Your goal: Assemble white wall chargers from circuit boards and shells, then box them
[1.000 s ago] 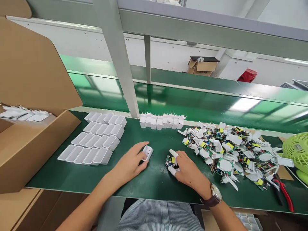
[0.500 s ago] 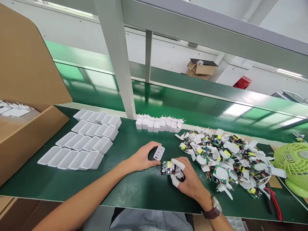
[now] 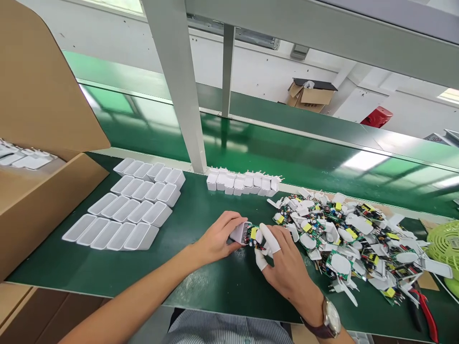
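Note:
My left hand [image 3: 223, 236] is closed around a white charger housing [image 3: 237, 232], its open end facing right. In my right hand [image 3: 283, 251], with white finger cots on thumb and finger, is a circuit board [image 3: 254, 235] bearing a yellow part. The board's left end meets the mouth of the housing; how far in it sits I cannot make out. To the right lies a heap of circuit boards with white plates [image 3: 340, 243]. Rows of open white housings [image 3: 124, 205] stand at left. White charger pieces with prongs [image 3: 244, 183] line the back of the table.
A large cardboard box [image 3: 53, 210] with white parts stands at the left. Red-handled pliers [image 3: 426, 313] and a green fan [image 3: 444, 243] are at the right. A grey post [image 3: 179, 91] rises at the table's back edge.
The housing has turned so its open end faces right instead of its slotted end facing me. The circuit board has come up against that opening. The whole view has shifted slightly.

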`<state>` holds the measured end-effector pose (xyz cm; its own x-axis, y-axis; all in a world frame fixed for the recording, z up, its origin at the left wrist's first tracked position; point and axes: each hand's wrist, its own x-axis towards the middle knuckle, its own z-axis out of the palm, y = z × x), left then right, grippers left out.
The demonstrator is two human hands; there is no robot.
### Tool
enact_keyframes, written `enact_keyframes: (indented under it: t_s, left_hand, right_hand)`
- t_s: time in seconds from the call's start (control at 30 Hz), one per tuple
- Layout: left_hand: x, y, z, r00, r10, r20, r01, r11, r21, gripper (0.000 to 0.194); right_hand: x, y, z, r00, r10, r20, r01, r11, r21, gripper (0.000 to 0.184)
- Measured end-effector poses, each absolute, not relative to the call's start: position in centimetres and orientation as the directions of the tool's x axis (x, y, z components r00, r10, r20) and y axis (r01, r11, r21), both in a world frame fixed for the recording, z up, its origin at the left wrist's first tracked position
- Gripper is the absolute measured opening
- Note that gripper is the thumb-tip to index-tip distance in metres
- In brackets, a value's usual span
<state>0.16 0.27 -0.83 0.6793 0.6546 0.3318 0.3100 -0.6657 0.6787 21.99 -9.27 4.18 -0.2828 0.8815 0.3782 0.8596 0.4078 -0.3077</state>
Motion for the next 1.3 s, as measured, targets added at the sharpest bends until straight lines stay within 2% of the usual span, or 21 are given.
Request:
enact_keyframes:
  t_s: [0.17,0.37,0.5,0.63,0.73,1.07,1.17,1.3]
  left_hand:
    - [0.3,0.4,-0.8,0.678,0.624,0.388,0.29,-0.713,0.638,0.06]
    - [0.4,0.4,-0.6,0.681,0.597,0.424,0.272,-0.744,0.61,0.057]
    - [0.4,0.4,-0.6,0.683,0.599,0.418,0.278,-0.742,0.61,0.056]
    - [0.5,0.5,-0.7,0.681,0.603,0.416,0.28,-0.739,0.613,0.057]
    - [0.5,0.5,-0.8,0.678,0.606,0.416,0.277,-0.735,0.619,0.057]
    - [0.6,0.4,-1.0,0.674,0.62,0.401,0.275,-0.715,0.643,0.057]
    - [0.7,0.5,-0.9,0.674,0.624,0.396,0.281,-0.712,0.644,0.056]
    - [0.7,0.5,-0.8,0.673,0.619,0.405,0.271,-0.715,0.644,0.054]
  right_hand:
    - [21.4,-8.9,4.9,-0.274,0.894,0.353,0.88,0.382,-0.284,0.066]
    - [20.8,-8.7,5.5,-0.288,0.892,0.349,0.891,0.383,-0.244,0.061]
    - [20.8,-8.7,5.8,-0.314,0.877,0.363,0.885,0.408,-0.222,0.053]
    - [21.0,-8.5,5.8,-0.332,0.89,0.313,0.888,0.407,-0.214,0.037]
    - [21.1,-8.5,5.7,-0.333,0.898,0.287,0.891,0.399,-0.214,0.032]
    - [20.5,-8.1,6.5,-0.298,0.905,0.304,0.891,0.378,-0.25,0.059]
    - [20.5,-8.1,6.7,-0.296,0.904,0.309,0.893,0.376,-0.247,0.06]
    - [20.7,-8.1,6.6,-0.336,0.893,0.3,0.882,0.41,-0.232,0.052]
